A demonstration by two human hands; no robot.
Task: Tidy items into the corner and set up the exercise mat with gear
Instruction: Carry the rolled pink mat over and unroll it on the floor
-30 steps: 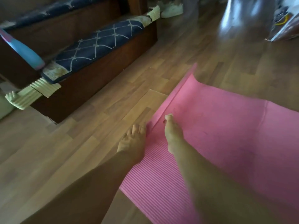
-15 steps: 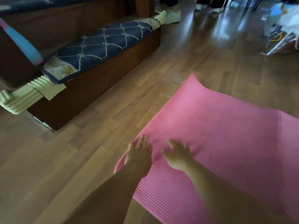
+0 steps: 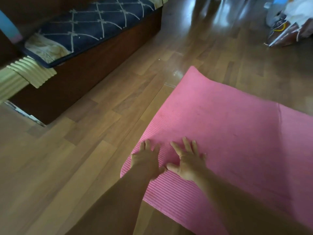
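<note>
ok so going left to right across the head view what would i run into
ribbed cream foam → navy quilted cushion → left hand → right hand, both flat on the pink mat → plastic bags at the far right

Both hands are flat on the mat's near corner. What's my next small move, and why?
Probably slide both palms forward over the mat, along its left edge, to smooth it. The left hand and right hand lie open and flat on it, and the far corner looks curled up off the floor, so the mat does not seem fully flat yet.
</note>
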